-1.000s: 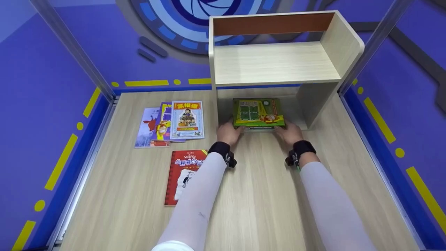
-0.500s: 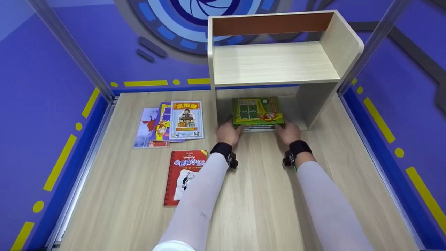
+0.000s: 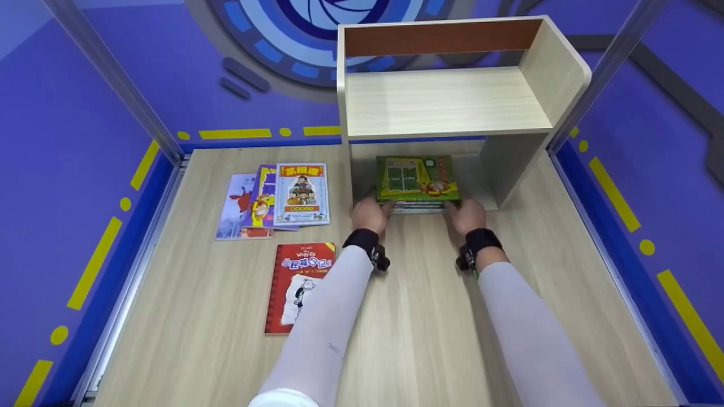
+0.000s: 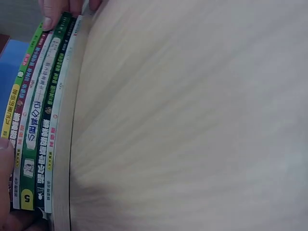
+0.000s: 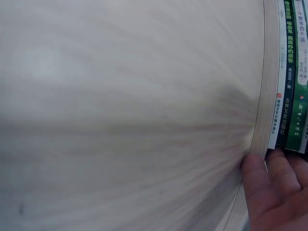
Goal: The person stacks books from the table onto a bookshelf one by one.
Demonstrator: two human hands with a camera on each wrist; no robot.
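Observation:
A stack of several books lies flat in the lower compartment of the wooden bookshelf [image 3: 447, 102], a green-covered book [image 3: 417, 178] on top. At the stack's left front corner is my left hand [image 3: 369, 216], its thumb on the spines and its fingers at the end. My right hand [image 3: 468, 216] holds the right front corner the same way. In the left wrist view the row of book spines [image 4: 34, 115] faces outward, right at the shelf's front edge [image 4: 61, 159]. Fingers [image 5: 281, 175] of the right hand curl at the ends of the lower books in the right wrist view.
Left of the shelf lie three overlapping books, the topmost a light-blue-bordered book [image 3: 302, 195]. Nearer the front, a red book [image 3: 297, 288] lies partly under my left forearm in the head view. Purple walls [image 3: 73, 147] enclose the wooden table [image 3: 418, 339] on the sides and back.
The stack and both hands stay at nearly the same place in the shelf. My right hand and wrist have shifted slightly left, and more of the spines shows below the green cover.

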